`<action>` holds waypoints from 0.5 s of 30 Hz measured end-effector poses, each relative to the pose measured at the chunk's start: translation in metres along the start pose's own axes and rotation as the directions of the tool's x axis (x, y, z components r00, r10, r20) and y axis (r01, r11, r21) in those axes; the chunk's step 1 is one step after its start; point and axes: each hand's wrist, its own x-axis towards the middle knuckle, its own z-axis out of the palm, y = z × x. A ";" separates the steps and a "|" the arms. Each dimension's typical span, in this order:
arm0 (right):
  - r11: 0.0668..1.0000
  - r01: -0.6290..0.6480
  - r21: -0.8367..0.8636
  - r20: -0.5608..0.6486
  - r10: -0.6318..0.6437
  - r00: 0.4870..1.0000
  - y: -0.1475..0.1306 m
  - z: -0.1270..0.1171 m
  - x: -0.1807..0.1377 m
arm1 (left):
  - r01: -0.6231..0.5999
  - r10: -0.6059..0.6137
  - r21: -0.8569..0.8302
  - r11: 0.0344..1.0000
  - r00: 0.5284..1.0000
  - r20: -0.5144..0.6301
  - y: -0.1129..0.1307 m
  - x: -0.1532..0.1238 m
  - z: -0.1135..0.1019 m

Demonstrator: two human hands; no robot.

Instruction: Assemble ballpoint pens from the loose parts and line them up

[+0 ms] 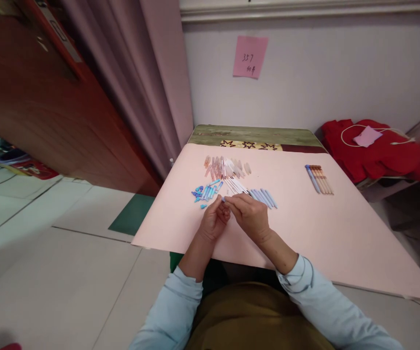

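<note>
My left hand (214,219) and my right hand (249,214) meet over the near part of the pink-covered table (304,233). Both are closed, fingertips pinching a small blue-violet pen part (223,199); most of it is hidden by the fingers. Just beyond my left hand lie light-blue pen pieces (210,190) and small dark-blue pen caps (197,192). White pen refills (236,185) lie behind my right hand, beside several pale-blue pen barrels (264,198) in a row. Farther back is a spread of brownish and clear pen pieces (217,166).
At the right of the table lies a row of brown-topped pens (321,180) with a blue one (312,180) at its left. Red cloth (348,150) with a white cable sits beyond the right edge. A curtain (151,73) and a wooden door (67,107) stand at the left.
</note>
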 end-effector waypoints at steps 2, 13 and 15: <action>0.998 -0.051 0.041 0.016 0.051 0.999 -0.002 0.000 0.001 | 0.005 -0.005 0.000 1.000 1.000 -0.008 0.000 0.000 0.000; 0.936 -0.303 0.177 -0.161 0.331 0.930 0.041 -0.029 -0.013 | 0.058 -0.061 -0.094 0.994 0.998 -0.031 0.008 -0.007 0.002; 0.891 -0.425 0.160 -0.163 0.449 0.879 0.060 -0.037 -0.021 | 0.052 -0.056 -0.107 0.993 0.998 -0.029 0.009 -0.007 0.001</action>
